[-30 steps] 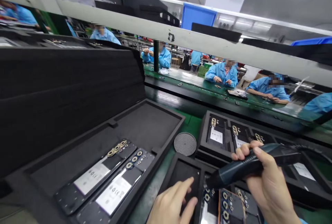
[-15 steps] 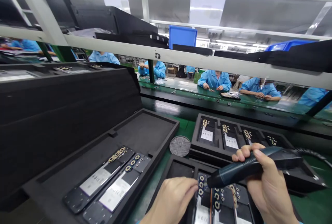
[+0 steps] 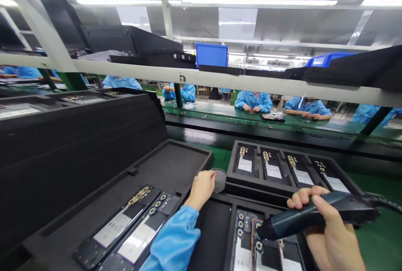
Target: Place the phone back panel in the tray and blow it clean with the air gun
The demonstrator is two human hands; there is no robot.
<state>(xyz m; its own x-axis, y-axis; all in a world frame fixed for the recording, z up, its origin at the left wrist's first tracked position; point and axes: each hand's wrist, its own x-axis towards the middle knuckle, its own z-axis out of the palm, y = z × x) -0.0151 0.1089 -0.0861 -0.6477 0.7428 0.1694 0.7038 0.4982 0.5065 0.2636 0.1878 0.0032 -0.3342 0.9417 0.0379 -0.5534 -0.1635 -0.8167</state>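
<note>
The right hand (image 3: 333, 225) hides part of the tool (image 3: 301, 218) in its grip, and its wrist runs off the bottom edge. Whether the tool's dark tip touches the panel (image 3: 259, 256) below cannot be told. Behind the grip, the cord (image 3: 387, 202) leaves at the right edge. Under the grip, tool and hand cover part of the near tray (image 3: 213, 233), whose near end is cut off. Left of the grip, the left hand (image 3: 202, 188) covers part of the disc (image 3: 220, 181); its fingertips are mostly hidden, contact unclear. Beyond the grip, print on the labels (image 3: 303, 177) is too small to read.
</note>
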